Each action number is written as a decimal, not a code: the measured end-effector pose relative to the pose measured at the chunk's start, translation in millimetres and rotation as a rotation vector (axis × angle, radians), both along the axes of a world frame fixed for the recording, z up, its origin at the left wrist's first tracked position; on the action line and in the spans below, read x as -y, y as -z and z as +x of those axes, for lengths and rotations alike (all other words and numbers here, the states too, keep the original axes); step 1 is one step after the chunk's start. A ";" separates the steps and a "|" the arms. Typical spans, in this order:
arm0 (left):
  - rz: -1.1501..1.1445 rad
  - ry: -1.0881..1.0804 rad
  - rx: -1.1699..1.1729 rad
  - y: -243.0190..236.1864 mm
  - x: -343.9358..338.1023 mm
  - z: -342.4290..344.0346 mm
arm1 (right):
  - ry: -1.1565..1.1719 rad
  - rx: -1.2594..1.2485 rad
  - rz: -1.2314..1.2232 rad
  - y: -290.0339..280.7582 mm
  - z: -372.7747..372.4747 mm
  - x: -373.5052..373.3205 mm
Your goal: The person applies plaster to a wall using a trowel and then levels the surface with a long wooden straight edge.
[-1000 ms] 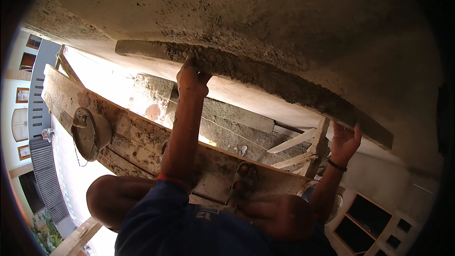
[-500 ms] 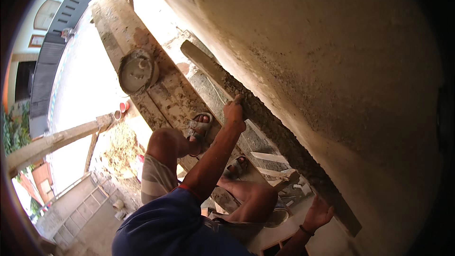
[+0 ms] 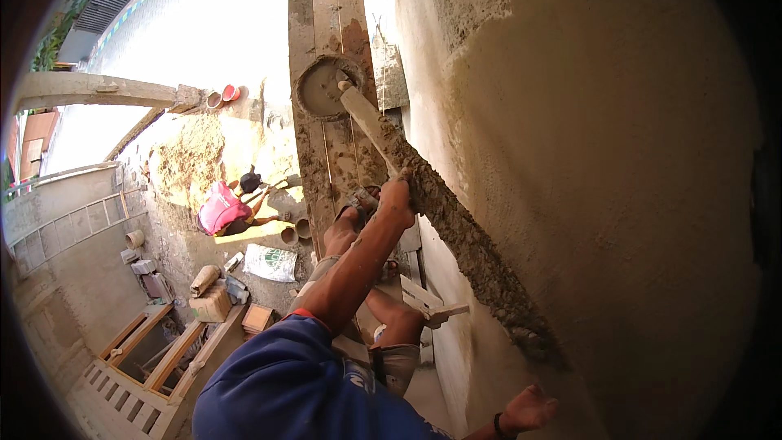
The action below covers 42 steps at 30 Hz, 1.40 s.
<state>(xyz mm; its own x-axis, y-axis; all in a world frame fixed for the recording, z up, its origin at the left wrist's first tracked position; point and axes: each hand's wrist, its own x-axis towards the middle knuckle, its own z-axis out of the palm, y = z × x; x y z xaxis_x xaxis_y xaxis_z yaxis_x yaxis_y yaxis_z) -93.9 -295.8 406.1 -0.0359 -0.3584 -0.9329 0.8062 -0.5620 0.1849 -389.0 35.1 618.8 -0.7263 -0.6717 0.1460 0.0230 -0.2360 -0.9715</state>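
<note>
A long straightedge (image 3: 456,220) caked with wet mortar lies slanted against the plastered wall (image 3: 603,155). My left hand (image 3: 397,198) grips it near its upper half, the bare forearm reaching up from a blue sleeve. My right hand (image 3: 528,409) sits at the lower edge just below the straightedge's bottom end, fingers spread and apart from it. I stand on mortar-stained scaffold planks (image 3: 322,57) high above the ground, my knees and one sandalled foot visible below the left arm.
A round mortar pan (image 3: 319,88) rests on the planks by the straightedge's top end. Far below, a person in a pink top (image 3: 220,210) crouches by a sand heap (image 3: 191,155), a white sack (image 3: 271,261), blocks, pipes and wooden frames (image 3: 155,350).
My view has swung round, so wall and planks now run upright. The left hand stays on the straightedge; the right hand has come off its lower end and dropped below it.
</note>
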 end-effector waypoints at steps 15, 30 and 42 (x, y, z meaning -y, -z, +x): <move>-0.139 -0.272 -0.273 -53.0 118.8 81.7 | -0.167 -0.039 0.042 -136.3 72.1 243.8; -0.154 -0.542 -0.333 -40.2 143.3 124.5 | -0.274 -0.173 -0.055 -174.9 176.2 349.4; -0.057 -0.847 -0.561 -4.1 134.7 111.5 | -0.617 -0.818 -0.090 -236.9 243.8 385.4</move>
